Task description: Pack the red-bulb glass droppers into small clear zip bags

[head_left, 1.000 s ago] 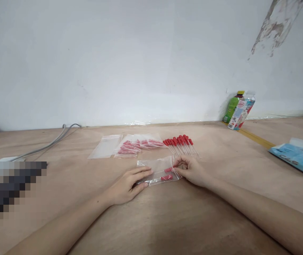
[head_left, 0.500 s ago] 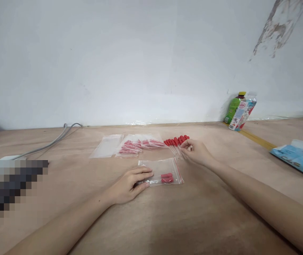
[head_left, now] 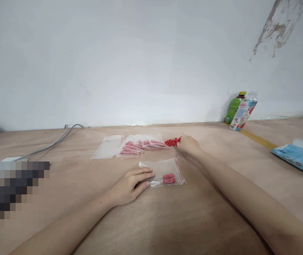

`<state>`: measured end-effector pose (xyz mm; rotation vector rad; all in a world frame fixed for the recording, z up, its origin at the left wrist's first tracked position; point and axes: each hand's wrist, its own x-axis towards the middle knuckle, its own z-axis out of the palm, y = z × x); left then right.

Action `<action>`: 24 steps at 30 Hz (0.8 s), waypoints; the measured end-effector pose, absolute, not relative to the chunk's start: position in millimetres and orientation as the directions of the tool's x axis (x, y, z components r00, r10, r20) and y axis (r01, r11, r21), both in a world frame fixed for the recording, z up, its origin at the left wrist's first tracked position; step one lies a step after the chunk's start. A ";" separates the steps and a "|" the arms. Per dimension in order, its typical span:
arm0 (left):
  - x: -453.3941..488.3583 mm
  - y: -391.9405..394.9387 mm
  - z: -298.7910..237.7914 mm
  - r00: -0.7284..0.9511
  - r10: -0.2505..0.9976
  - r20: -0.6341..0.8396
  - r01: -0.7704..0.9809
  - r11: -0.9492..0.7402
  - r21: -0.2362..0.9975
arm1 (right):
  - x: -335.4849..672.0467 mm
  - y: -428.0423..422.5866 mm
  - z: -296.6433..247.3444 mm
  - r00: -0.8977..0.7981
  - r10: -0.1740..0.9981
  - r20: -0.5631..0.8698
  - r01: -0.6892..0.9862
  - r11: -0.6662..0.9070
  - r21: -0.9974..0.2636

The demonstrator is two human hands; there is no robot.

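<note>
My left hand (head_left: 134, 184) lies with fingers stretched out over the left part of a clear zip bag (head_left: 156, 165). Inside this bag are two sticks with red rounded heads (head_left: 169, 178), their thin shafts running toward my fingertips. The bag's red-striped edge is on the right. Behind it, my right hand (head_left: 189, 144) is curled at the right end of a row of red-headed sticks (head_left: 171, 142), touching them. Its back covers that end of the row, so what the fingers pinch is hidden.
Several filled clear bags (head_left: 130, 147) overlap left of the row, beside flat bags (head_left: 108, 147). A grey cable (head_left: 53, 140) runs at left. Two bottles (head_left: 238, 111) lean by the wall at right. A blue packet (head_left: 298, 159) lies on the right of the wooden table (head_left: 146, 223).
My right hand has moved slightly forward, from the shafts to the red heads, and turned so its back hides the right end of the row. My left hand stays on the bag.
</note>
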<state>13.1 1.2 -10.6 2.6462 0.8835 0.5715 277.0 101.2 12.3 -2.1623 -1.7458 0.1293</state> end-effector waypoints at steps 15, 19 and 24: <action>13.2 3.1 -10.9 0.751 0.600 0.276 0.500 -0.790 0.356 | 315.3 52.5 0.6 0.130 0.937 0.324 0.678 0.154 -0.719; 12.4 2.8 -12.4 0.748 0.607 0.269 0.511 -0.784 0.352 | 306.8 46.4 -11.8 0.139 0.947 0.289 0.420 0.207 -0.884; 12.1 2.8 -13.3 0.742 0.619 0.258 0.521 -0.774 0.360 | 291.4 25.0 -22.3 0.171 0.960 0.221 0.104 0.205 -0.973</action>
